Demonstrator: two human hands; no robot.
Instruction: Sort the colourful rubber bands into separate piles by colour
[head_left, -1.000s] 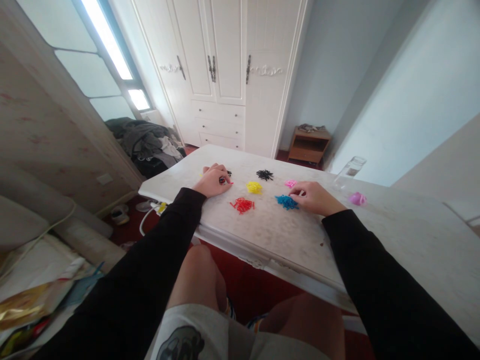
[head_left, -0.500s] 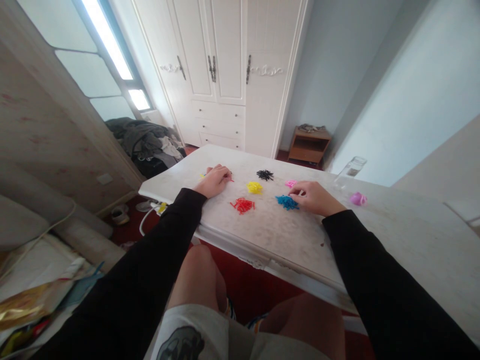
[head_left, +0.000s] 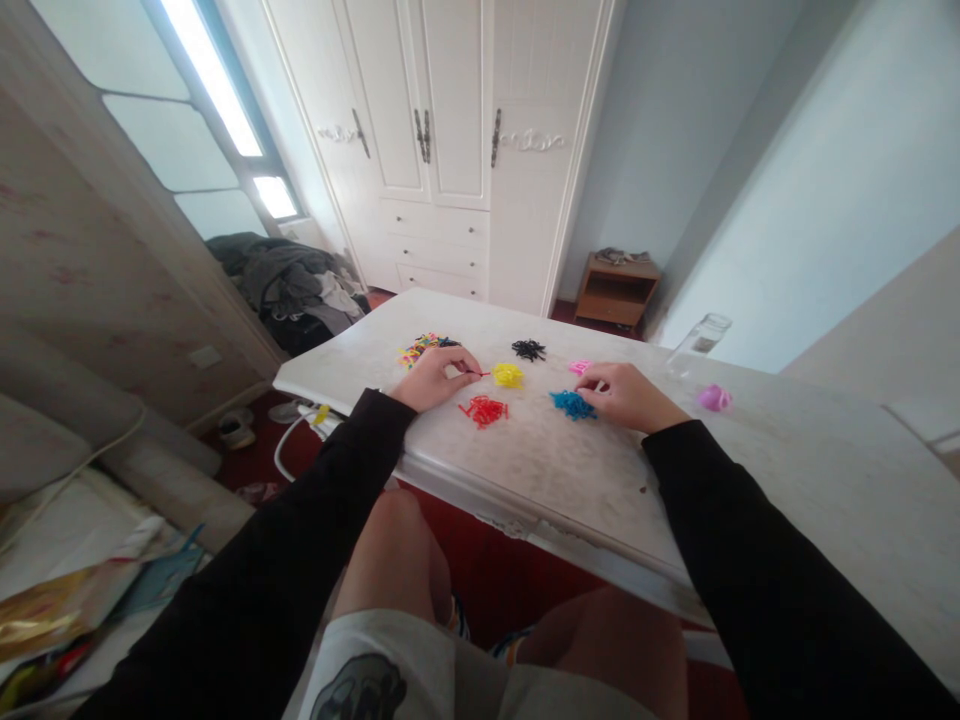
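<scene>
My left hand (head_left: 442,376) pinches a thin red strip (head_left: 484,374), which looks like a small rubber band, just left of the yellow pile (head_left: 508,375). Behind that hand lies a mixed-colour pile (head_left: 427,347), partly covered by it. My right hand (head_left: 628,396) rests at the right edge of the blue pile (head_left: 573,405), thumb and finger closed together; whatever they hold is hidden. Nearer to me is the red pile (head_left: 484,411). A black pile (head_left: 529,350) sits farther back, and a pink pile (head_left: 580,367) lies just beyond my right fingers.
The piles lie on a white table (head_left: 525,480) with its front edge close to my knees. A clear glass jar (head_left: 701,338) and a purple-pink object (head_left: 715,398) are to the right. Past the table stand a white wardrobe (head_left: 450,150) and a small wooden cabinet (head_left: 616,290).
My left hand has moved right, off the mixed pile, carrying the red strip toward the yellow pile. More of the mixed pile shows. My right hand has stayed by the blue pile.
</scene>
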